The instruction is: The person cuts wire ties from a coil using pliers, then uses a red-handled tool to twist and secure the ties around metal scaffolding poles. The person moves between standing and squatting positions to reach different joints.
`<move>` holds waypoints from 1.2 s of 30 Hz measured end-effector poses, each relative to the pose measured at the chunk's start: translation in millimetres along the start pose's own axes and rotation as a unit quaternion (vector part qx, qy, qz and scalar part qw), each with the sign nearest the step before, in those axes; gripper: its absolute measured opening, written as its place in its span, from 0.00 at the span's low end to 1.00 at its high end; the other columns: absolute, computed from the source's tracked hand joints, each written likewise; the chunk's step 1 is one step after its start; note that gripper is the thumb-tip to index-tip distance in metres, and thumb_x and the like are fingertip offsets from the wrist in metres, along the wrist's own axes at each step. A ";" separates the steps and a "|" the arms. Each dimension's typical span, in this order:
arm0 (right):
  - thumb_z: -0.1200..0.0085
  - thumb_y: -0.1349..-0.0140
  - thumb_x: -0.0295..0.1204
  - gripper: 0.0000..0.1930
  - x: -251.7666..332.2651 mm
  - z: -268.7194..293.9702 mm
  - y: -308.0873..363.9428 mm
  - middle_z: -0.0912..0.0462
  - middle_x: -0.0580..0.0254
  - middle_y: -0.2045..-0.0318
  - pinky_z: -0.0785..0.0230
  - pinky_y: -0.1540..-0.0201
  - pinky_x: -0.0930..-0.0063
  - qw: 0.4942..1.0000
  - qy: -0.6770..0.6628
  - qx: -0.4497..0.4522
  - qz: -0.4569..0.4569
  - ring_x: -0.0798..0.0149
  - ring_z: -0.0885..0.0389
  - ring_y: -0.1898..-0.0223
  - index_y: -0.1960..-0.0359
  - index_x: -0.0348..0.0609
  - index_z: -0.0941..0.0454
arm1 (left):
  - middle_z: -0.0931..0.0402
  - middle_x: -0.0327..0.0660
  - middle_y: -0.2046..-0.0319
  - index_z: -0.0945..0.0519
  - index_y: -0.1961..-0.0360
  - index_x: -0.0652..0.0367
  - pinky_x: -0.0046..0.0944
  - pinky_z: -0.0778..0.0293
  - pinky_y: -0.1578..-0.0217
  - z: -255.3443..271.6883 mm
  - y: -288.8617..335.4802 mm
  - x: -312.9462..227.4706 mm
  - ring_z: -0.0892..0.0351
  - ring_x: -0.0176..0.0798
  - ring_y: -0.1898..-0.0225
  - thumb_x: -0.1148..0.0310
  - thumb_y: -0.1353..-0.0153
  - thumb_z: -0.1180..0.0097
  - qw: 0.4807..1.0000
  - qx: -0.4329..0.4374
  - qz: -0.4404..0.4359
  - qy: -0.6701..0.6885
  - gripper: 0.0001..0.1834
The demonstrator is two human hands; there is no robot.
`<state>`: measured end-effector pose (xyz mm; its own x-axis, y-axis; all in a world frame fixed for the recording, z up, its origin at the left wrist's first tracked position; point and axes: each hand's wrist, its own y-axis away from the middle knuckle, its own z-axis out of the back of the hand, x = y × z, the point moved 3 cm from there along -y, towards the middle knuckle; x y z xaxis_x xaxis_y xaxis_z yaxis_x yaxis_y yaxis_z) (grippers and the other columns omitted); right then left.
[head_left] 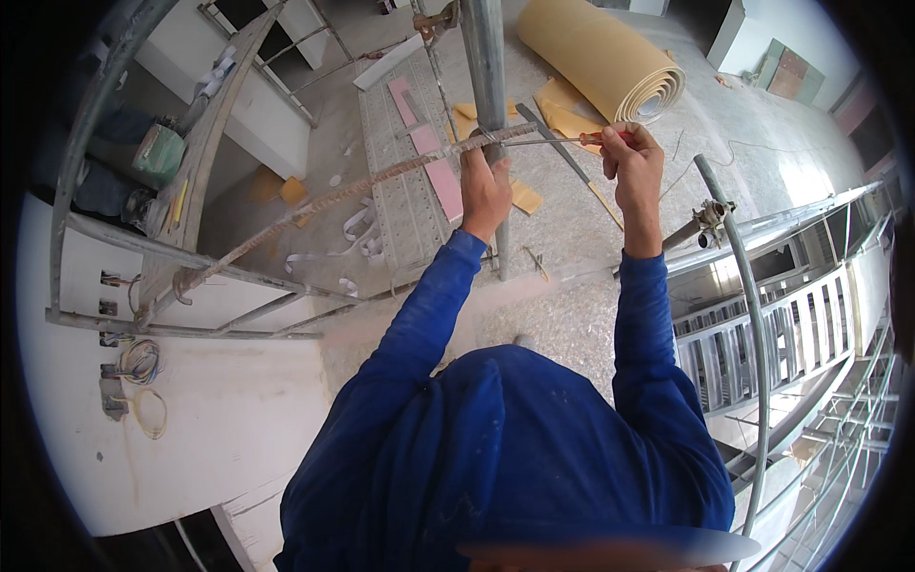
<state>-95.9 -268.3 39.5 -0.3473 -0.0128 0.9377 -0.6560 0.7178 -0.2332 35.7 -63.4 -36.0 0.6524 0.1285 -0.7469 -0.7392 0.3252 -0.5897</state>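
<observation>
My right hand (632,172) is closed around the red handle of a screwdriver (593,139). Its thin metal shaft points left, and the tip meets the spot where a rusty ribbed steel rod (357,181) crosses an upright scaffold pole (488,81). What looks like wire (492,136) is wound round that crossing. Just below it, my left hand (486,194) is closed at the rod, with its thumb against the pole; some fingers are hidden. The rod slopes down to the left and ends in a hook near the scaffold frame.
A large roll of tan sheet (600,57) lies on the floor beyond, with torn tan pieces beside it. A perforated metal plank (381,157) and pink strips lie left of the pole. Scaffold tubes (748,315) with a clamp stand at right. Wires hang from the left wall.
</observation>
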 end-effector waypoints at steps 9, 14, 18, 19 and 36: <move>0.39 0.29 0.25 0.07 -8.5 0.3 9.1 0.17 0.60 0.76 0.42 0.82 0.79 0.999 0.024 -0.016 0.026 0.76 0.32 0.84 0.59 0.32 0.21 | 0.26 0.63 0.46 0.31 0.42 0.68 0.60 0.31 0.44 -4.1 -10.0 5.1 0.28 0.68 0.43 0.80 0.36 0.40 0.996 -0.024 -0.033 -0.076 0.23; 0.39 0.28 0.25 0.07 -15.5 5.6 17.6 0.18 0.60 0.75 0.42 0.81 0.78 0.999 0.030 -0.026 -0.005 0.74 0.31 0.83 0.59 0.32 0.21 | 0.24 0.62 0.50 0.30 0.42 0.67 0.61 0.30 0.46 -7.4 -16.0 9.6 0.26 0.67 0.45 0.78 0.35 0.39 0.995 -0.018 -0.028 -0.094 0.21; 0.36 0.29 0.27 0.08 -19.3 8.8 14.1 0.18 0.60 0.75 0.36 0.79 0.76 1.000 0.014 -0.016 0.000 0.72 0.26 0.81 0.60 0.33 0.20 | 0.23 0.62 0.50 0.30 0.42 0.67 0.60 0.29 0.45 -3.2 -13.8 9.1 0.25 0.68 0.46 0.75 0.33 0.39 0.992 -0.036 -0.077 -0.089 0.21; 0.36 0.30 0.28 0.09 -20.7 8.9 11.8 0.18 0.60 0.75 0.35 0.78 0.75 1.000 -0.001 -0.013 -0.001 0.72 0.25 0.81 0.61 0.33 0.20 | 0.23 0.61 0.50 0.30 0.41 0.68 0.60 0.28 0.45 0.6 -11.7 10.1 0.24 0.67 0.46 0.74 0.33 0.38 0.994 -0.027 -0.083 -0.072 0.22; 0.31 0.33 0.31 0.12 -28.1 11.4 -3.4 0.09 0.57 0.65 0.29 0.70 0.82 0.996 0.065 0.021 -0.061 0.75 0.23 0.73 0.57 0.36 0.19 | 0.14 0.55 0.52 0.20 0.43 0.64 0.46 0.18 0.48 39.7 32.7 22.3 0.13 0.50 0.51 0.72 0.35 0.33 0.995 0.058 0.053 0.057 0.20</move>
<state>-91.6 -278.4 11.0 -0.1754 -0.0063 0.9845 -0.7161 0.6870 -0.1232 32.8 -12.7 -59.8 0.5445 0.0628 -0.8364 -0.7738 0.4224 -0.4720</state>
